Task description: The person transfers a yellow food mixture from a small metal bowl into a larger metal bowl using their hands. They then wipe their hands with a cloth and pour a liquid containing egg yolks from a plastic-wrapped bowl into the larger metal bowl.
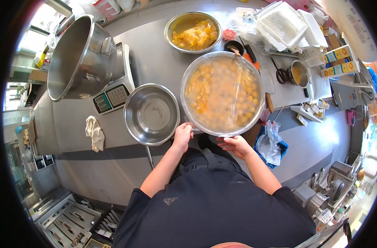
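A large round metal bowl (223, 93) of orange-yellow balls in liquid stands at the near edge of the steel table, with clear plastic film stretched over its top. My left hand (183, 135) pinches the film at the bowl's lower left rim. Below the near rim is my right hand (236, 146), palm up with its fingers apart, the fingertips close to the film's edge; whether they touch it I cannot tell. To the left stands an empty steel bowl (152, 114). A metal bowl of orange, wet-looking pieces (194, 33) is behind the covered one.
A tall steel pot (80, 62) rests on a digital scale (111, 97) at left, near a crumpled cloth (95, 133). Scissors (280, 73), a small steel pot (299, 74) and white foam boxes (281, 26) occupy the right side. A wooden handle (269, 103) lies beside the covered bowl.
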The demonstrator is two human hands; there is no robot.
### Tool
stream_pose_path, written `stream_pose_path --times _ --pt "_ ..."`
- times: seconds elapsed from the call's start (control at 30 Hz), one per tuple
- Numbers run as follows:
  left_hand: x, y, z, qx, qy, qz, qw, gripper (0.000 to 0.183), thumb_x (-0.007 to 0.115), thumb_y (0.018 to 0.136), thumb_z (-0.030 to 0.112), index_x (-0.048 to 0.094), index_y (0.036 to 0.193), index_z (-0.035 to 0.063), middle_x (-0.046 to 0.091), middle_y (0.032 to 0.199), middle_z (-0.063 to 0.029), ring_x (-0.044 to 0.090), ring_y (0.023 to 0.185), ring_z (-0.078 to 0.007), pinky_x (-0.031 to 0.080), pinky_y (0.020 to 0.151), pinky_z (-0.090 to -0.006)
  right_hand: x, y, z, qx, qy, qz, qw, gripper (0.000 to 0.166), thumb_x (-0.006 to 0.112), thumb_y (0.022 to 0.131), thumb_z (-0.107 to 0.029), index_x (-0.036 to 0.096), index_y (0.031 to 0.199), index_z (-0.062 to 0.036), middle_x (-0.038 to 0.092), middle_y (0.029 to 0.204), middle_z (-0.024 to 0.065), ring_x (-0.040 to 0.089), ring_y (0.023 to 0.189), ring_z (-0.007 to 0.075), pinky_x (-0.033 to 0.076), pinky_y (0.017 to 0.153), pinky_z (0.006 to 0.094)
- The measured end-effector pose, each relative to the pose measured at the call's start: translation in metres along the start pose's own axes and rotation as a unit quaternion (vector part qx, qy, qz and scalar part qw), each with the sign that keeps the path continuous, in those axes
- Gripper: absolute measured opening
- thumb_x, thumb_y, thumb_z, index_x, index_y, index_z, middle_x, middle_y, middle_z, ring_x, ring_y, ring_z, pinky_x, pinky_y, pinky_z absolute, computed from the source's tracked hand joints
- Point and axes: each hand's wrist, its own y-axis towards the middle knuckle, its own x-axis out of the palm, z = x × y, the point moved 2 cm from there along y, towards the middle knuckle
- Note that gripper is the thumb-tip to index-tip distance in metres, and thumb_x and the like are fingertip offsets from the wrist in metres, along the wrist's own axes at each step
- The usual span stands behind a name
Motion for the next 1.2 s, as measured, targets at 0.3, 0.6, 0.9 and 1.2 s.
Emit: stream_pose_path --times 0.3,0.6,0.9,1.2 --pt "0.019 -0.021 0.012 0.115 -0.009 0.052 0.992 0.018 0.055 0.104 0.014 0.068 0.094 0.0087 0.074 0.093 -0.0020 0.066 0.081 -0.0092 0.051 0.075 -0.0271 0.029 -0.024 -0.037 -0.018 -0.291 -0.015 0.956 0.032 0.071 0.102 -0.030 0.080 0.108 0.0007 0.081 0.103 0.0073 0.075 0.091 0.0178 0.059 0.083 0.0341" --pt "0.018 -0.012 0.033 0.058 0.007 0.061 0.996 0.022 0.057 0.114 0.029 0.065 0.105 0.0098 0.075 0.089 -0.0035 0.073 0.084 -0.0121 0.054 0.073 -0.0269 0.087 -0.021 -0.069 -0.259 -0.525 0.064 0.808 0.022 0.080 0.092 -0.022 0.074 0.105 -0.0046 0.075 0.093 0.0132 0.075 0.089 0.0324 0.058 0.078 0.0399" --pt "0.015 -0.014 0.028 0.146 -0.079 0.089 0.982 0.014 0.059 0.114 0.017 0.063 0.103 0.0084 0.071 0.088 -0.0018 0.063 0.076 -0.0075 0.051 0.071 -0.0255 0.138 0.016 -0.074 -0.428 -0.629 0.089 0.643 0.039 0.086 0.084 -0.022 0.066 0.113 -0.0069 0.064 0.103 0.0134 0.069 0.097 0.0346 0.057 0.079 0.0443" --pt "0.020 -0.014 0.046 0.167 -0.045 0.065 0.983 0.010 0.063 0.111 0.016 0.063 0.109 0.0061 0.071 0.098 -0.0033 0.065 0.082 -0.0098 0.052 0.074 -0.0252 0.131 0.040 -0.064 -0.477 -0.587 0.109 0.645 0.011 0.075 0.087 -0.009 0.065 0.090 -0.0047 0.065 0.086 0.0139 0.067 0.081 0.0369 0.055 0.072 0.0462"
